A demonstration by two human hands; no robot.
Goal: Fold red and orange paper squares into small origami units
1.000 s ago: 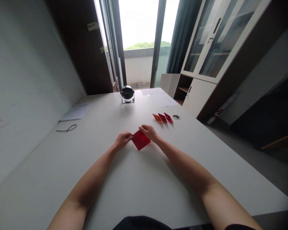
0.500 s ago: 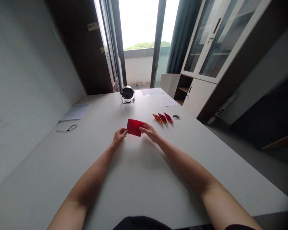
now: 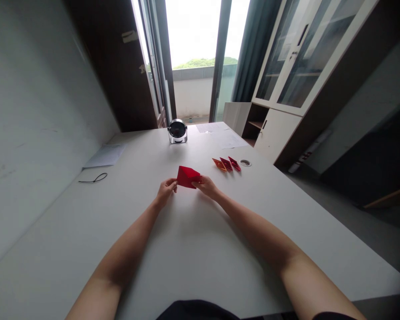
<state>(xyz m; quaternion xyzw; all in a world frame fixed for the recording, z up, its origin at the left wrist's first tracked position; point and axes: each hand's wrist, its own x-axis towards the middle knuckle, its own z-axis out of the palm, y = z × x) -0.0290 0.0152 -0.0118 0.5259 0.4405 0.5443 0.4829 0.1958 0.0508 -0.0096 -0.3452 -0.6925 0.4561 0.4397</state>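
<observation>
A red sheet of paper (image 3: 187, 177), bent into a peaked fold, is held just above the white table (image 3: 193, 249) near its middle. My left hand (image 3: 166, 191) pinches the paper's left lower corner. My right hand (image 3: 206, 185) pinches its right lower corner. Both hands have their fingers closed on the paper. To the right, three small folded red and orange paper pieces (image 3: 226, 164) lie in a row on the table.
A small round desk fan (image 3: 178, 131) stands at the far side of the table. White sheets (image 3: 105, 155) and a black cable tie (image 3: 93, 179) lie at the left. A cable hole (image 3: 245, 163) sits beside the folded pieces. Glass-door cabinets (image 3: 286, 66) stand at the right.
The red paper lay flat on the table a second ago. Both hands lifted it and moved it away from me, then bent it into a peak.
</observation>
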